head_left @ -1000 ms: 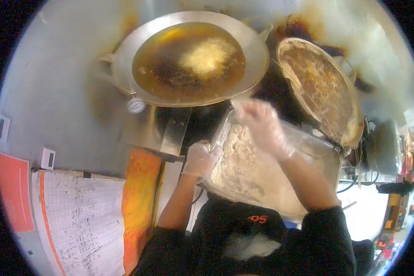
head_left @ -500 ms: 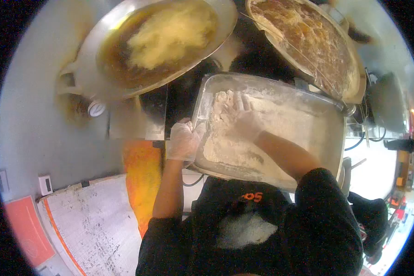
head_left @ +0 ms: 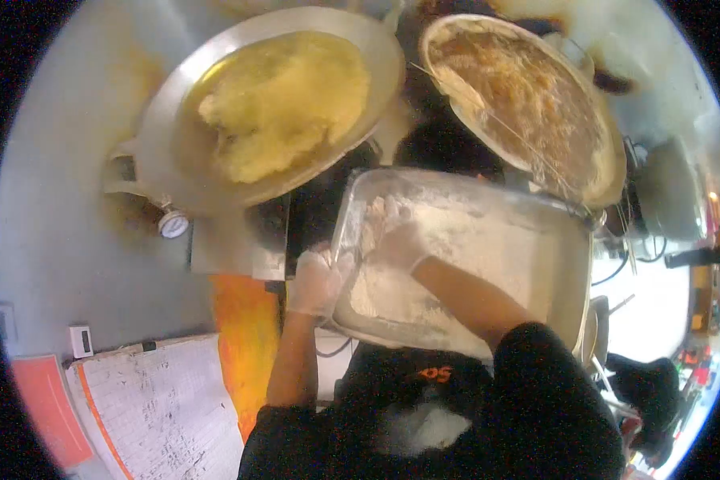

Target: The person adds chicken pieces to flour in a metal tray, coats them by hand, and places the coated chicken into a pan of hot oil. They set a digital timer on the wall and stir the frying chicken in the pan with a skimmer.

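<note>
Both hands wear translucent gloves and are apart from each other. Left hand (head_left: pixel 320 280): closed on the left rim of a large rectangular metal tray (head_left: pixel 570 272), thumb side toward the powder. Right hand (head_left: pixel 396 240): down in pale powder (head_left: pixel 476 248) at the left end of the tray, near the clumped portion; blurred, so finger closure and any item held cannot be told. Tray located directly in front of the black shirt (head_left: pixel 448 400), below two large pans. Left pan (head_left: pixel 162 120): two-handled, holds yellowish oil with a broad pale-yellow foamy mass (head_left: pixel 296 104); dial thermometer (head_left: pixel 173 224) at its lower left rim. Right pan (head_left: pixel 614 168): tilted in view, filled with brown, bubbling contents (head_left: pixel 528 96); long thin wire lies across it. Lower left: gridded paper sheet (head_left: pixel 164 400) with an orange stripe, beside an orange-yellow panel (head_left: pixel 244 344); small white device (head_left: pixel 80 342) above the sheet.
</note>
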Demonstrator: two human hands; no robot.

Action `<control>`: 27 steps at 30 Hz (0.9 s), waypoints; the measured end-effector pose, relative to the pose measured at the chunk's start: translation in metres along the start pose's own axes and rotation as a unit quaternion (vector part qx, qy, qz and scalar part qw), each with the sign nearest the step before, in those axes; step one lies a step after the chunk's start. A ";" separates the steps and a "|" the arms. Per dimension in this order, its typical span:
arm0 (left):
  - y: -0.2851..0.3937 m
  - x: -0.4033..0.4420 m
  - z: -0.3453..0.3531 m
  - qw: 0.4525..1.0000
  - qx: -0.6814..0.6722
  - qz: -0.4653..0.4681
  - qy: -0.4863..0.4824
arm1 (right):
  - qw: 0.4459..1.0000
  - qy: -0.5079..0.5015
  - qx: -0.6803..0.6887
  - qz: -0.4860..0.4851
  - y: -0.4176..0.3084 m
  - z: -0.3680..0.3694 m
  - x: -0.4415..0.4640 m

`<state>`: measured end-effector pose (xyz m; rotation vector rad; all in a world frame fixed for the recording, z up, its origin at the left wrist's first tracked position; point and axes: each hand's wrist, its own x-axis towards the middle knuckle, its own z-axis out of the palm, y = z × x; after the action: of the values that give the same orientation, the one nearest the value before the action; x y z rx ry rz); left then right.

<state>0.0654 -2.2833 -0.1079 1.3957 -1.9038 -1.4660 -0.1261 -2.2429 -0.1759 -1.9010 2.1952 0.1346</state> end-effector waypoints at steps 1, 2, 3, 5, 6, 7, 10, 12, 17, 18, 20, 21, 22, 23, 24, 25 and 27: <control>-0.004 -0.001 -0.001 1.000 0.007 -0.009 -0.008 | 0.998 -0.002 -0.065 -0.013 0.001 0.008 0.001; -0.007 0.000 -0.001 1.000 0.005 -0.010 0.001 | 0.991 -0.005 -0.128 -0.027 0.000 0.017 0.003; -0.011 0.000 0.000 1.000 -0.015 -0.001 -0.001 | 0.998 0.052 -0.035 0.003 -0.002 0.025 0.005; 0.002 -0.005 -0.004 0.999 -0.028 -0.009 -0.013 | 0.994 0.074 -0.083 0.011 0.007 0.071 0.021; -0.003 -0.003 -0.005 0.999 -0.030 -0.012 -0.011 | 0.986 0.097 -0.130 0.025 0.010 0.085 0.025; -0.012 0.002 -0.004 0.999 -0.008 0.037 -0.018 | 0.986 0.098 -0.132 0.023 0.011 0.079 0.027; -0.034 0.010 0.003 0.995 0.034 0.098 0.006 | 0.998 -0.012 0.053 0.031 0.020 0.074 0.035; -0.034 0.010 0.006 0.992 0.055 0.111 0.035 | 0.986 0.161 -0.013 -0.051 0.033 0.081 0.036; -0.023 0.006 0.008 0.990 0.117 0.042 0.072 | 0.980 0.107 0.162 -0.047 0.049 0.029 0.017; -0.015 0.003 0.005 0.990 0.117 0.038 0.071 | 0.989 0.097 0.096 -0.064 0.050 0.023 0.013; 0.004 -0.008 -0.001 0.978 0.147 0.090 0.113 | 0.985 0.021 0.164 0.045 0.036 -0.035 -0.011; -0.012 -0.003 0.004 0.975 0.126 0.140 0.120 | 0.966 -0.020 0.234 0.107 0.034 -0.046 -0.016; -0.012 -0.005 0.005 0.975 0.130 0.137 0.116 | 0.938 -0.053 0.296 0.173 0.032 -0.057 -0.022; -0.009 -0.007 0.009 0.972 0.056 0.183 0.136 | 0.946 -0.037 0.279 0.158 0.041 -0.051 -0.025; -0.007 -0.009 0.015 0.961 -0.019 0.227 0.154 | 0.949 -0.031 0.273 0.154 0.057 -0.040 -0.026; -0.016 -0.011 0.025 0.951 -0.236 0.185 0.080 | 0.952 -0.025 0.267 0.150 0.073 -0.029 -0.027; -0.010 -0.012 0.021 0.959 -0.126 0.249 0.052 | 0.994 -0.080 0.072 0.000 0.106 0.004 -0.019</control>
<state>0.0596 -2.2621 -0.1224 0.7847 -1.7569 -1.2963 -0.2273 -2.2077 -0.1842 -1.7502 2.0410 0.1216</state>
